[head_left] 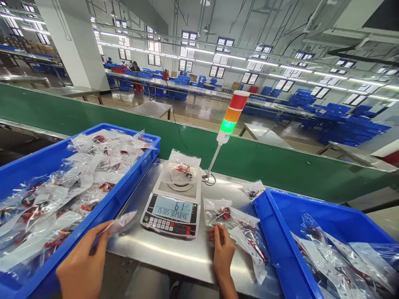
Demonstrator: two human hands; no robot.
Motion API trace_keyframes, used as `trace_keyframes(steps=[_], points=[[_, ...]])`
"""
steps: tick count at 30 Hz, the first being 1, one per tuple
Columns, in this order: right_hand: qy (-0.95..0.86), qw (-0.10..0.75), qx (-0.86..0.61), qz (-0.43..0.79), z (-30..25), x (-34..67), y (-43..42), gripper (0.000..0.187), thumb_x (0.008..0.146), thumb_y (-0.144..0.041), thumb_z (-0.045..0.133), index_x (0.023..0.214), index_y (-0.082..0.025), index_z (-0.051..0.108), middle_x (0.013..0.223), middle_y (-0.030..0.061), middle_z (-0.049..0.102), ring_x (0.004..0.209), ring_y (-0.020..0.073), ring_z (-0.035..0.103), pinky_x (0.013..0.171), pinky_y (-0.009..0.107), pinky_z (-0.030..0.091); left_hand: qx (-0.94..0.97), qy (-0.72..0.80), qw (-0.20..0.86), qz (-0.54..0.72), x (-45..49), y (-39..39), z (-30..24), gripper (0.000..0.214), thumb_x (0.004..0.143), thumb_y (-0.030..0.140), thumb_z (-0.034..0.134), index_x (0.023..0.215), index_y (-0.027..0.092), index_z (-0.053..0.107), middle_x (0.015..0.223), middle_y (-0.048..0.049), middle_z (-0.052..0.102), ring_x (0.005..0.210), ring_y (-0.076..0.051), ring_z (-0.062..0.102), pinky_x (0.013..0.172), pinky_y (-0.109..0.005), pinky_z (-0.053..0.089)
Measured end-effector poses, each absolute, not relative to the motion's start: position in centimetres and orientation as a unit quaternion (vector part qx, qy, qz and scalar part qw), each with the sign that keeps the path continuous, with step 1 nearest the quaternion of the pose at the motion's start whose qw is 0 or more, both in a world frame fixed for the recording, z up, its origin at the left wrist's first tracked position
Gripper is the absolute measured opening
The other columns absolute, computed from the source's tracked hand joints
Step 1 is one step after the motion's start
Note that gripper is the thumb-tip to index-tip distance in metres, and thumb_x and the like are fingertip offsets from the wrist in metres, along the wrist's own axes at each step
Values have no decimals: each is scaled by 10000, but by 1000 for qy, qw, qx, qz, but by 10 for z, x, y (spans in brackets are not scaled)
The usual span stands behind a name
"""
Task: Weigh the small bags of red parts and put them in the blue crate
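Note:
My left hand [82, 261] pinches the corner of a clear plastic bag [122, 222] above the rim of the left blue plastic crate [112, 195], which is heaped with bagged red-and-black parts. My right hand [222, 249] lies on a second clear bag [218, 211] holding a red-and-black part, on the steel bench [149, 245], and its fingers grip that bag. Between my hands stands a digital counting scale [170, 218] showing 61, with a bagged part [182, 171] on its round pan. A small bag [252, 189] lies beyond my right hand.
A right blue crate [274, 220] of bagged parts stands at the bench's right end. A stack light [232, 112] rises behind the scale, in front of a green conveyor belt [93, 116]. Beyond are long tables, blue crates and distant people.

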State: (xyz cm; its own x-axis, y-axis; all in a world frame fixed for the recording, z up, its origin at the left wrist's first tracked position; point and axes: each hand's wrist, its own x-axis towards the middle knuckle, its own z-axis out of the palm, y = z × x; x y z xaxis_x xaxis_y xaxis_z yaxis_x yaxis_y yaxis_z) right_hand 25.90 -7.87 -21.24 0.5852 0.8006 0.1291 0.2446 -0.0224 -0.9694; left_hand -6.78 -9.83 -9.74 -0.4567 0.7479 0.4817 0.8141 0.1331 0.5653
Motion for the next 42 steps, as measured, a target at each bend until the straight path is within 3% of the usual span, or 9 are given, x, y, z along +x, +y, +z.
trace_keyframes(steps=[8, 12, 17, 20, 24, 32, 36, 38, 42], points=[[-391, 592, -671, 217, -200, 265, -80, 458, 879, -612, 559, 942, -176, 686, 745, 60, 731, 621, 220, 657, 647, 343, 528, -627, -660, -104, -401, -76, -100, -205, 439, 865, 627, 477, 912, 259, 711, 1155, -66, 736, 1057, -319, 697, 927, -462, 552], [-417, 560, -703, 133, -170, 304, -62, 429, 914, -568, 500, 977, -188, 688, 898, 95, 747, 787, 257, 677, 791, 398, 517, -628, -649, -64, -424, -81, -100, -191, 416, 906, 600, 460, 971, 259, 689, 1121, -68, 710, 1096, -309, 649, 1018, -485, 478], [-550, 393, -719, 163, -147, 366, -5, 350, 779, -404, 661, 1044, -183, 720, 1157, 156, 716, 1163, 332, 590, 1023, 482, 427, -643, -606, -35, -467, -50, -87, -137, 322, 966, 483, 456, 968, 242, 669, 1078, -53, 690, 1073, -253, 629, 1016, -401, 448], [-585, 359, -691, 229, -144, 379, 30, 223, 707, -276, 712, 907, -190, 757, 917, 75, 763, 912, 249, 677, 874, 374, 503, -678, -540, -77, -493, -10, -81, -116, 241, 978, 387, 480, 989, 240, 671, 1087, -39, 691, 1079, -221, 635, 1023, -359, 450], [-623, 348, -644, 276, -135, 377, 46, 99, 730, -239, 669, 726, -175, 744, 667, 2, 713, 667, 169, 628, 697, 286, 482, -707, -471, -179, -497, 41, -80, -97, 178, 979, 296, 500, 988, 255, 673, 1061, -20, 705, 1044, -189, 658, 959, -308, 497], [-640, 404, -611, 234, -93, 366, 0, 167, 815, -261, 577, 742, -197, 713, 789, 28, 682, 777, 181, 597, 729, 296, 459, -711, -429, -335, -444, 98, -53, -93, 244, 960, 375, 489, 1055, 237, 667, 1113, -80, 706, 1094, -242, 652, 998, -414, 505], [-638, 461, -570, 238, -50, 351, -32, 226, 877, -370, 561, 813, -209, 706, 879, 40, 668, 859, 199, 596, 720, 290, 479, -636, -459, -414, -462, 121, -25, -92, 665, 745, 458, 728, 1336, 211, 549, 1424, -147, 569, 1286, -321, 563, 1106, -509, 428], [-624, 490, -554, 253, -32, 342, -46, 261, 884, -442, 587, 844, -213, 704, 910, 45, 668, 880, 208, 602, 720, 294, 497, -591, -446, -483, -467, 129, -16, -85, 667, 667, 503, 769, 1229, 173, 630, 1299, -164, 661, 1185, -340, 635, 1041, -493, 485], [-562, 542, -553, 290, -24, 325, -63, 550, 857, -704, 533, 1027, -203, 685, 931, 68, 675, 843, 208, 630, 732, 323, 539, -548, -422, -552, -466, 130, -19, -69, 491, 769, 605, 631, 885, 137, 719, 841, -122, 767, 794, -286, 737, 799, -412, 587]])
